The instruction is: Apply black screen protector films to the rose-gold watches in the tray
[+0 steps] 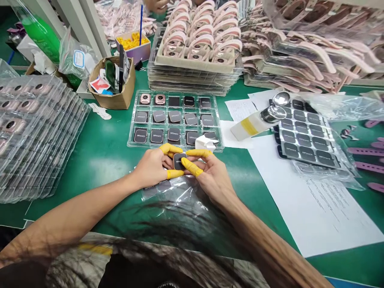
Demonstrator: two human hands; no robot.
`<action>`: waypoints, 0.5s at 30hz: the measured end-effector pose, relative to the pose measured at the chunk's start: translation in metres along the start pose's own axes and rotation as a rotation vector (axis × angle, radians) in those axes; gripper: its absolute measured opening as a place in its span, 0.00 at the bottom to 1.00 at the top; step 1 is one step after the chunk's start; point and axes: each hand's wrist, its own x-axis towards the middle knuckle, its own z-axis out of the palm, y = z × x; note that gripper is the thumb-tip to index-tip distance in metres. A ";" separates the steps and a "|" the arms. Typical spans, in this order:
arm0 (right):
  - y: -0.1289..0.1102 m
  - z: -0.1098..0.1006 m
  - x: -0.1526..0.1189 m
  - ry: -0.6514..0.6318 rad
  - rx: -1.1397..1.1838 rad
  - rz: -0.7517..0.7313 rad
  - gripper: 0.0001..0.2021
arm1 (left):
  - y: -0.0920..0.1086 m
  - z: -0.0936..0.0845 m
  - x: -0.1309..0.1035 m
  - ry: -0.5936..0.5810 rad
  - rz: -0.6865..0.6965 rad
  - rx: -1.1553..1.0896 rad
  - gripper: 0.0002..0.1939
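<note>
A small square watch body with a dark printed face is held between both hands, in front of a clear tray. My left hand pinches its left side, with yellow covers on thumb and finger. On its right, my right hand grips it, the yellow-covered thumb over the face. The tray holds several dark-faced squares and two pink watch bodies. White crumpled tissue lies on its front right corner. Clear plastic film with dark printed labels is under the hands.
Stacked trays stand at left. A cardboard box and stacked trays of pink-strapped watches are behind. At right are a pump bottle, a film sheet pack and paper. Another person's hand shows at the top.
</note>
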 end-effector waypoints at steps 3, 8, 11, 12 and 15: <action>0.003 0.002 0.000 0.043 0.006 -0.005 0.28 | -0.001 0.002 -0.001 0.030 0.025 -0.010 0.26; 0.008 0.004 0.000 0.052 -0.007 -0.075 0.25 | -0.003 0.005 -0.002 0.049 0.051 0.012 0.27; 0.006 0.005 0.000 0.041 0.019 -0.082 0.25 | -0.004 0.006 -0.002 0.051 0.051 -0.007 0.26; 0.004 0.005 -0.001 0.033 0.028 -0.078 0.26 | -0.004 0.006 -0.002 0.051 0.049 -0.015 0.26; -0.002 0.005 -0.001 0.013 0.050 -0.042 0.27 | -0.004 0.006 -0.002 0.040 0.049 -0.023 0.23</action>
